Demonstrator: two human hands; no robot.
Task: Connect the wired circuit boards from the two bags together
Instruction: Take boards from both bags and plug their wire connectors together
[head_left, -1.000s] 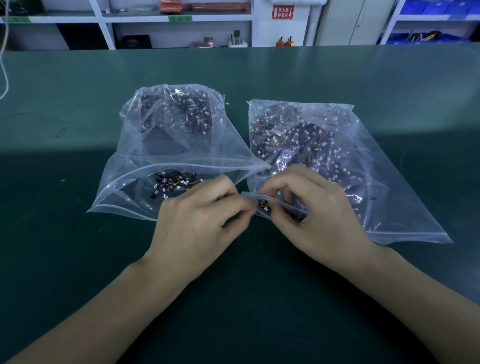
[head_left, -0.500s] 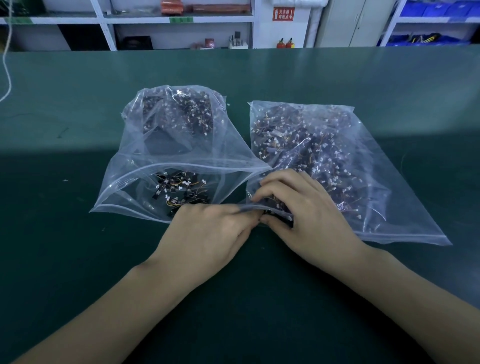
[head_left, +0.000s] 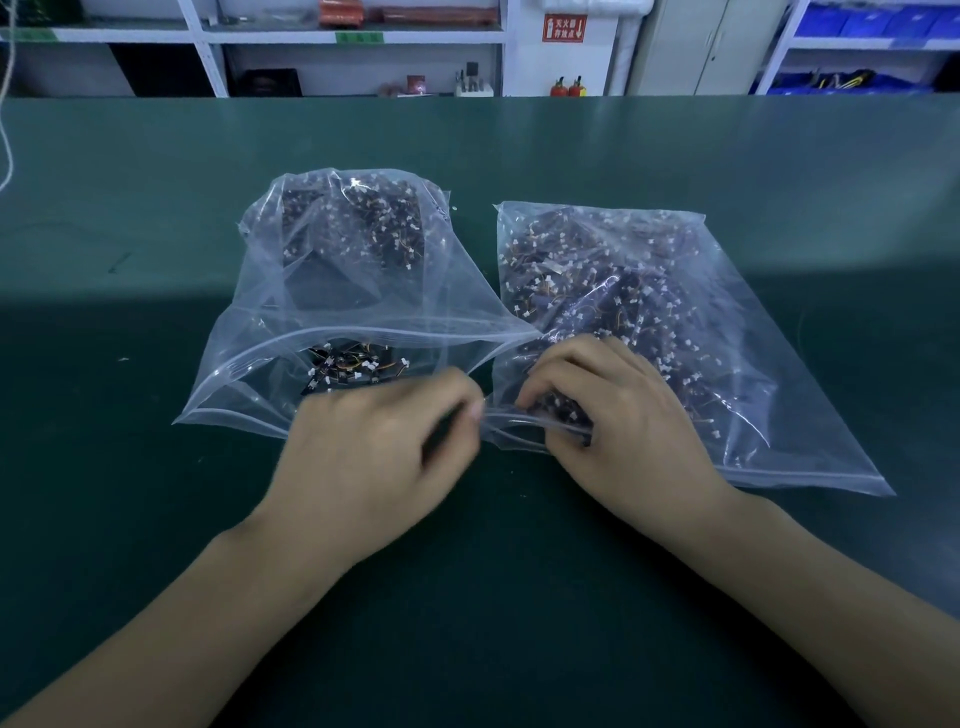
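Two clear zip bags full of small dark wired circuit boards with white connectors lie side by side on the green table. The left bag (head_left: 343, 312) gapes open at its near edge, with loose boards (head_left: 353, 366) visible inside. The right bag (head_left: 675, 332) lies flatter. My left hand (head_left: 374, 457) pinches the near left corner of the right bag's zip strip. My right hand (head_left: 618, 415) has its fingers curled over that same near edge, gripping the plastic and pressing on the boards beneath it. Both hands are slightly blurred.
The green table mat (head_left: 156, 234) stretches wide on all sides of the bags. Shelving (head_left: 363, 52) with boxes and small items stands beyond the far edge. A white cord (head_left: 6, 140) hangs at the far left.
Both hands have lowered the right bag's near edge to the table. My left hand has shifted a little left along the zip strip while my right hand stays over the corner.
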